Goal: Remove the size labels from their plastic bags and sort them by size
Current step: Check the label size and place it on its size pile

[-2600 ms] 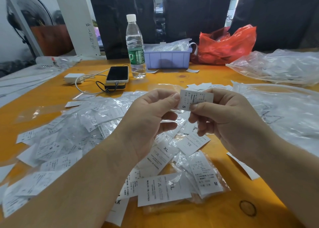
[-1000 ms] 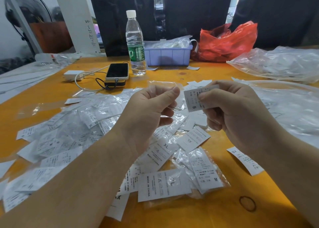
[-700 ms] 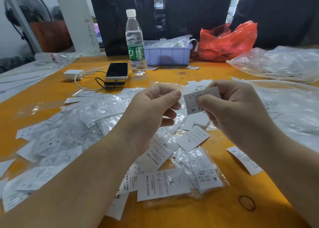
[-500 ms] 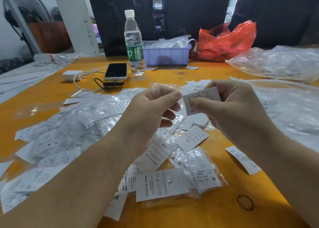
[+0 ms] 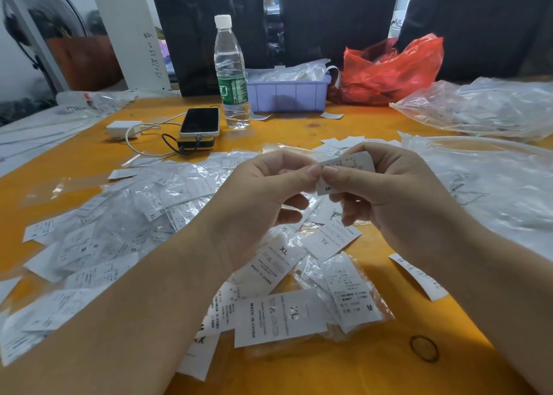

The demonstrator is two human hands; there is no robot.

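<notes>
Both hands are raised over the orange table. My right hand pinches a white size label marked S between thumb and fingers. My left hand meets it, thumb and forefinger pinching the label's left edge. Whether a clear plastic bag still wraps the label, I cannot tell. Beneath the hands lie several loose and bagged labels: an XL label, an M label in its bag, and a heap of bagged labels to the left.
A water bottle, a phone on a power bank with a charger and cable, a lilac bin and a red bag stand at the back. Large clear bags cover the right side. A rubber band lies near the front.
The hands were slightly apart, the right holding the S label; now the left fingertips have closed onto the label's left edge, and the label is bent.
</notes>
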